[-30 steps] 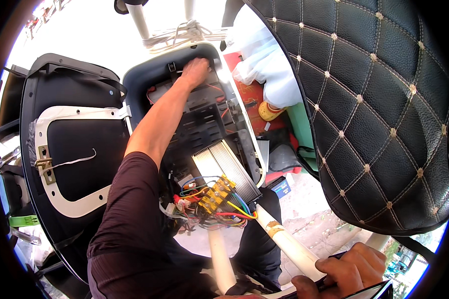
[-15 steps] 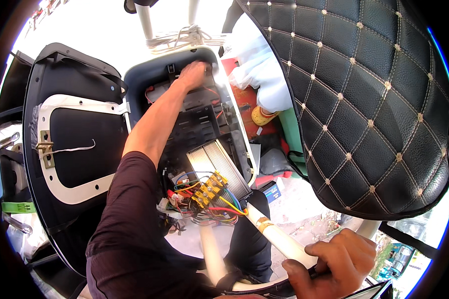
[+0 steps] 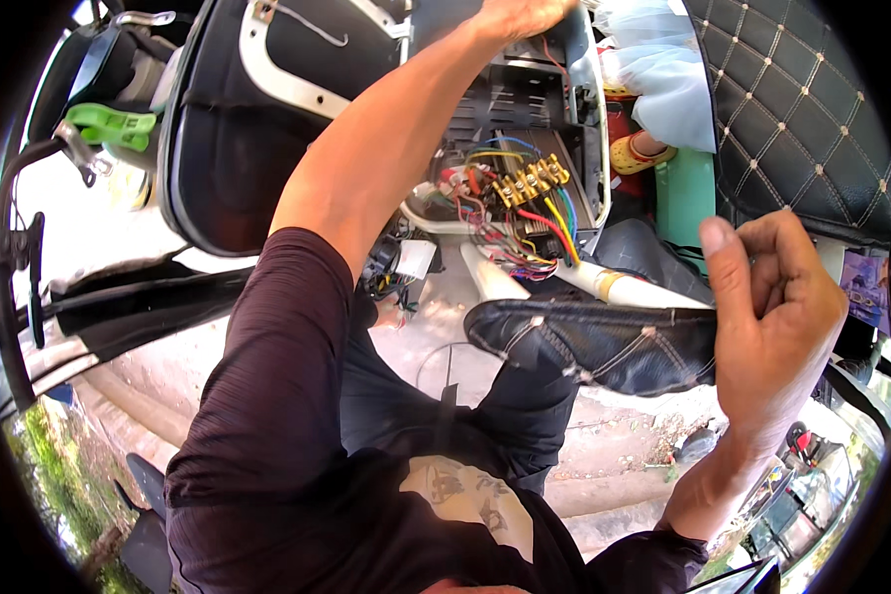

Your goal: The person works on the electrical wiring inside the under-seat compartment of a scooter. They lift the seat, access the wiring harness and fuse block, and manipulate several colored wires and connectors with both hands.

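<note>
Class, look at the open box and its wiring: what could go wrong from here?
With the left hand over the box, its forearm might snag the loose wires spilling over the near rim. The yellow terminal block looks uncovered; stray metal might bridge its contacts.

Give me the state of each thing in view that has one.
Compartment: open
Black lid: swung open
Terminal block: exposed, wires attached
Ridged metal box: slanted
Left hand: at compartment, cut off by frame, grip unclear
Right hand: open, fingers loosely curled
</note>
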A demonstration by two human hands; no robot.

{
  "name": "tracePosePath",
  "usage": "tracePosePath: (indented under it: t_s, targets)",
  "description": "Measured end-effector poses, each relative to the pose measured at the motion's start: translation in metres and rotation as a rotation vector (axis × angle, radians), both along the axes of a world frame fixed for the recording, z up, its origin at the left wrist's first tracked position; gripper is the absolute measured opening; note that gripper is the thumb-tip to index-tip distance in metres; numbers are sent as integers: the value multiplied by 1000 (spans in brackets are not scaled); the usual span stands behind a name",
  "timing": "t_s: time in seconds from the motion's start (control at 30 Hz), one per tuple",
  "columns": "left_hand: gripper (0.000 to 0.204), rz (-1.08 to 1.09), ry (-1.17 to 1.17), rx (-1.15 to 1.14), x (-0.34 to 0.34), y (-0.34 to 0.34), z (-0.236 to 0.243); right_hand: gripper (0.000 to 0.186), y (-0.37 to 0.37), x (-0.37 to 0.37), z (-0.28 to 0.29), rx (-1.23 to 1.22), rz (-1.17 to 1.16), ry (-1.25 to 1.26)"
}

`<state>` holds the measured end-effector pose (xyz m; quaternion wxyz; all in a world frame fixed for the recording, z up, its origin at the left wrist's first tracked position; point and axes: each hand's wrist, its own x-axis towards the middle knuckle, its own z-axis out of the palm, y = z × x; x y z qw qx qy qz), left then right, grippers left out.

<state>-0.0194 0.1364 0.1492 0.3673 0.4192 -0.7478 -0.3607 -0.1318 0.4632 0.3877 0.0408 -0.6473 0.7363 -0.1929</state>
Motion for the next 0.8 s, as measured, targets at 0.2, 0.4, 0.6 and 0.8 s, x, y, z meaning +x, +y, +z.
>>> tracePosePath:
  t_s: [0.2, 0.4, 0.6, 0.8]
  targets:
    - [39, 193, 156, 26, 56, 34, 36, 42, -4, -13, -10, -63, 66, 76]
    - [43, 188, 480, 13, 122, 205, 125, 50, -4, -19, -12, -99, 68, 157]
    - [24, 232, 439, 388, 197, 376, 102, 50, -6, -8, -4, -67, 63, 166]
    - [22, 277, -272, 420, 238, 382, -145, 44, -3, -7, -5, -89, 35, 172]
